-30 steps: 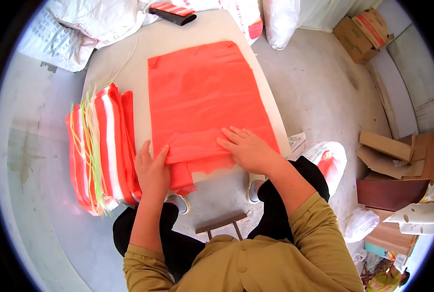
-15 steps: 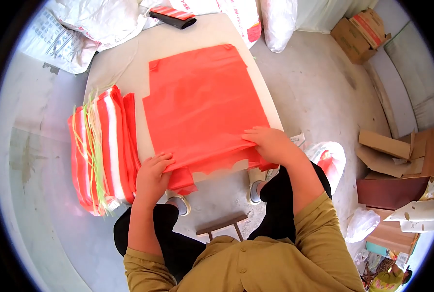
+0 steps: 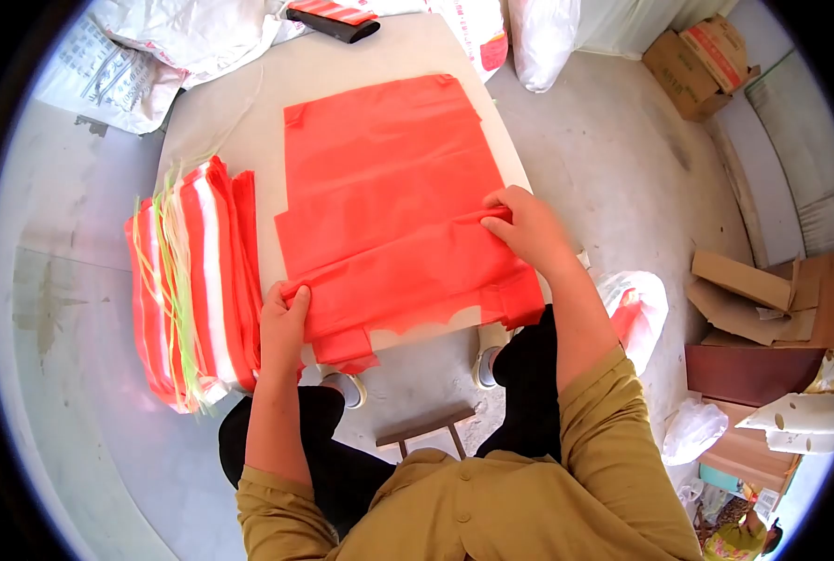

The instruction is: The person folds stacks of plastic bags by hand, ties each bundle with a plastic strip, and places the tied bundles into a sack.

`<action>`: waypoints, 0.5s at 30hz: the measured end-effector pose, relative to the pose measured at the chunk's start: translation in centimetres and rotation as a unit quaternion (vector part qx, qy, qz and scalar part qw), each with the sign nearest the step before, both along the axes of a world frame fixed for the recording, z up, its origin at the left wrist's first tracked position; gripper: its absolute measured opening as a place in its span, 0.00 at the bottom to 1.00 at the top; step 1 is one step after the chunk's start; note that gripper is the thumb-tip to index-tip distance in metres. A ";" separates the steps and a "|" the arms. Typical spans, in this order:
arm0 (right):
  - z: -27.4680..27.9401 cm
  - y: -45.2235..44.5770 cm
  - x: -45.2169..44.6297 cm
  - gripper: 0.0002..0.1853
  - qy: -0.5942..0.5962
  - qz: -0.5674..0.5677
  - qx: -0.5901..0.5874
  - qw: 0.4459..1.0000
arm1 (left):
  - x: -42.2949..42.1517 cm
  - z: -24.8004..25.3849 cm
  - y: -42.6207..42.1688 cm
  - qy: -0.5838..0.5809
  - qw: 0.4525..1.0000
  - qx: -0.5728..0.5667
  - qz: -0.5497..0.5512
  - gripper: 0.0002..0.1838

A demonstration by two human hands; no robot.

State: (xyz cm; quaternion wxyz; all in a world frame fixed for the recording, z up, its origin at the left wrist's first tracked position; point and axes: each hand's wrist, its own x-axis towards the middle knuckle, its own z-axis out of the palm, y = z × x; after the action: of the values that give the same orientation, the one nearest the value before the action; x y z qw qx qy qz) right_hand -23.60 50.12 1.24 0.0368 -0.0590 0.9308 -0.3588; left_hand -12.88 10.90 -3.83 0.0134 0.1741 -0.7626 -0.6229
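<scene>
Red plastic sheets, thin and layered, lie across the light tabletop. At the near left part of the top layer, my left hand pinches its edge between thumb and fingers. My right hand has its thumb and fingers closed on the same layer at the right side. Between the hands the layer forms a raised crease, and its lower part hangs toward the near table edge, with a scalloped cut-out. Left of the sheets sits a folded stack of red and white striped bags with green strings over it.
A black roll with striped plastic lies at the table's far end, near white sacks. A small stool stands on the floor between the legs. Cardboard boxes and a white bag are at the right. Another person shows at lower right.
The right hand has moved up and away along the sheet's right side, pinching the layer. My left hand has shifted slightly left and closed on its edge. The top layer's near part is now creased.
</scene>
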 end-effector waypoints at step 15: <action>-2.2 -6.9 4.0 0.32 0.177 0.363 0.070 0.912 | 0.1 1.7 1.9 0.017 0.994 -0.104 -0.003 0.25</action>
State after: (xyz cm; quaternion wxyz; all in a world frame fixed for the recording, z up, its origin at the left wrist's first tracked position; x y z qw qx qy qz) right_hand -19.64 43.18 -1.00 0.0028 -0.4530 0.8591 -0.2381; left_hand -12.76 12.82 -2.12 0.0427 0.1591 -0.8232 -0.5433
